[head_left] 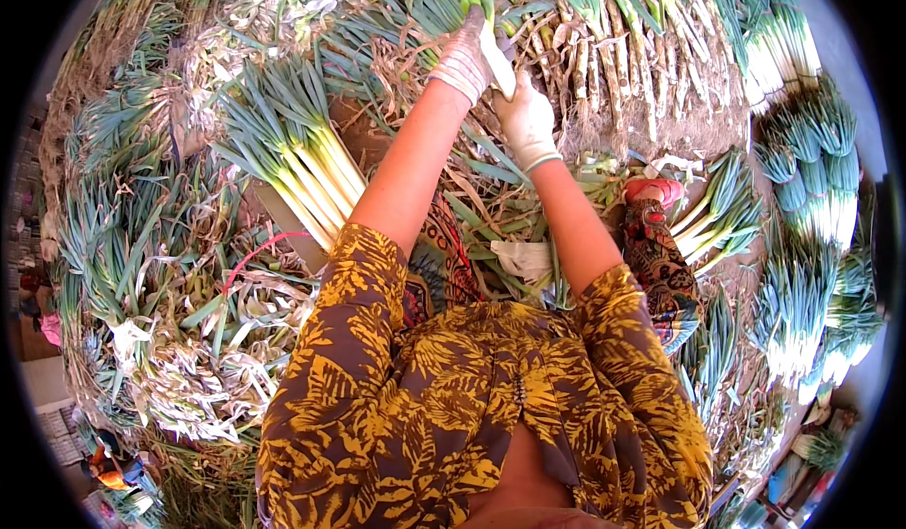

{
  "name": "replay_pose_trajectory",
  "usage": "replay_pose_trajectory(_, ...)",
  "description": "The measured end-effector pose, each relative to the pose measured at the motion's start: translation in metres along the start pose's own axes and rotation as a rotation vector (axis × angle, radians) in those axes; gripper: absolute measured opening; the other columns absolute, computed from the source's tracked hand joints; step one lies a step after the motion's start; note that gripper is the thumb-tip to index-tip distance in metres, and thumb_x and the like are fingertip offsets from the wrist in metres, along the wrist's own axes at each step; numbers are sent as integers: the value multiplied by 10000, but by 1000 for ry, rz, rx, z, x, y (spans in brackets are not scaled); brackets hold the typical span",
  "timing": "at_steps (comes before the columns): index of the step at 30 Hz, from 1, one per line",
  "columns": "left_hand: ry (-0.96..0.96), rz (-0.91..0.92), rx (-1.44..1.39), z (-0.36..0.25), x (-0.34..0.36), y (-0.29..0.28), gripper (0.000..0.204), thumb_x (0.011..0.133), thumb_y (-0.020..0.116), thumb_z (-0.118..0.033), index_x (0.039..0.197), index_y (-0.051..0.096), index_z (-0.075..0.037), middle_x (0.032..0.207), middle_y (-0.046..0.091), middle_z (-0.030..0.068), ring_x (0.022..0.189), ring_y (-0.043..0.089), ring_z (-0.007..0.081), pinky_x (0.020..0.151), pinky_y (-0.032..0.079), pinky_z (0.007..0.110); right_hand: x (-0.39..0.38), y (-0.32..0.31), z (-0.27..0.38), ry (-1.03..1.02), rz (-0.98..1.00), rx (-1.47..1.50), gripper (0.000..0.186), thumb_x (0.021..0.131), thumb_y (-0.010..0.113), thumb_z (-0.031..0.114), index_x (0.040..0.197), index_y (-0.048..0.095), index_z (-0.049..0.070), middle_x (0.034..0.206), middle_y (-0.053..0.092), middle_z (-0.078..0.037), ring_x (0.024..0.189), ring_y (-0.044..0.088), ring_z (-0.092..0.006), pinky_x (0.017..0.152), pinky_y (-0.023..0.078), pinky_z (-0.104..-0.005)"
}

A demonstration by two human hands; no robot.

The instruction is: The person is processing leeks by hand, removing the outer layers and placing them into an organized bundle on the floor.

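Vegetable-trimming site — bundled leeks (797, 317) in rows, stripped leaves (193, 392) heaped.

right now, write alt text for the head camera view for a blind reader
A gloved left hand grips a leek, the gloved right hand at its white end. Brown-stemmed leeks with roots lie ahead to the right; pale-stemmed leeks lie left, and green-and-white bundles line the far right.

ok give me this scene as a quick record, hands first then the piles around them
left hand: gloved, grip closed around a leek
right hand: gloved, at the leek's white lower end; firmness of hold unclear
ahead right: brown-stemmed leeks with roots on
left of forearms: clean pale-stemmed leeks
far right: green-and-white bundles
lower left: dry peelings
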State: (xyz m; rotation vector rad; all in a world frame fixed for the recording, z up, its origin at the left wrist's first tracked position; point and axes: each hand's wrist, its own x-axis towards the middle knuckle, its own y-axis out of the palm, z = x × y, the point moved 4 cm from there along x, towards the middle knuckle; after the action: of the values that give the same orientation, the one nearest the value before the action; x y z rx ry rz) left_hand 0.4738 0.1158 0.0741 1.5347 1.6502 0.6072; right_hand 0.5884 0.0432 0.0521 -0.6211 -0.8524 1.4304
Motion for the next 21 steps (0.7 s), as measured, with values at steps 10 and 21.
replay_pose_trajectory(10,-93,404,-155,-58,-16,-5,633,714,601,-747,763,523,-121,536,354,-75,423,335,46,410,286,222,-117,15,-57,108,1203,1288,286,883,656,331,845,567,62,620,534,1,445,460,-45,339,401,-190)
replay_pose_trajectory(21,-35,58,71,-6,-24,-4,554,840,638,-516,1010,575,7,748,572,114,658,602,262,651,579,435,-75,-23,-12,-44,74,467,574,882,620,516,1074,607,-24,634,590,-24,522,527,-86,452,430,-249)
